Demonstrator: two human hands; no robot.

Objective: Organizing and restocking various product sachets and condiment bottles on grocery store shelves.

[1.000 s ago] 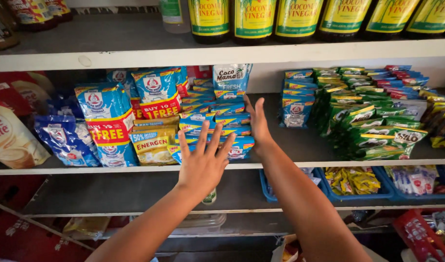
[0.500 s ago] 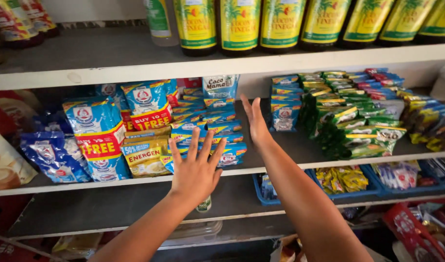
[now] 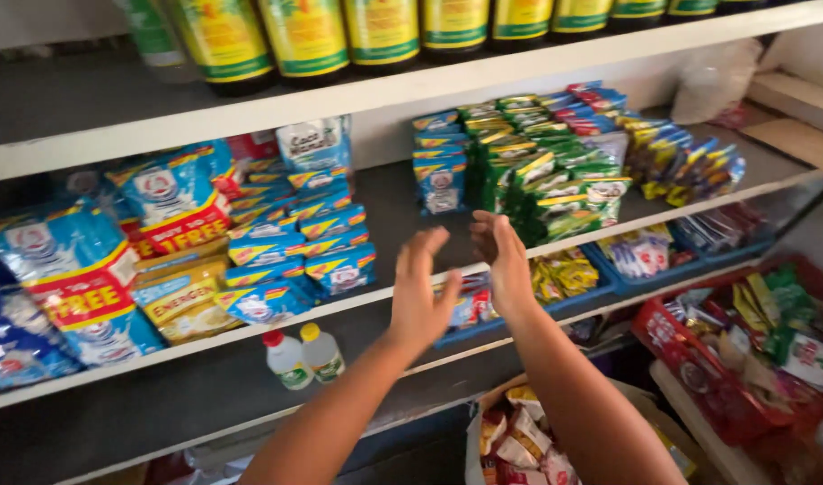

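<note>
Two bare hands are raised side by side before the front edge of the middle shelf [image 3: 375, 193], both empty and touching nothing. The left hand [image 3: 422, 296] is open with fingers spread and pointing up; the right hand [image 3: 501, 260] is open too, fingers loosely curled, its palm turned toward the left one. They hang in front of a bare stretch of that shelf. Left of this gap, a stack of blue and yellow sachets [image 3: 317, 242] reaches the shelf's front edge, nearest the left hand. Right of the gap stand green sachets [image 3: 555, 184] and, at the back, small blue packets [image 3: 440, 171]. Large blue and red milk powder bags [image 3: 70, 278] fill the shelf's left end. On the lower shelf, two small white bottles [image 3: 303, 355] stand near its front edge, below the blue sachets.
</note>
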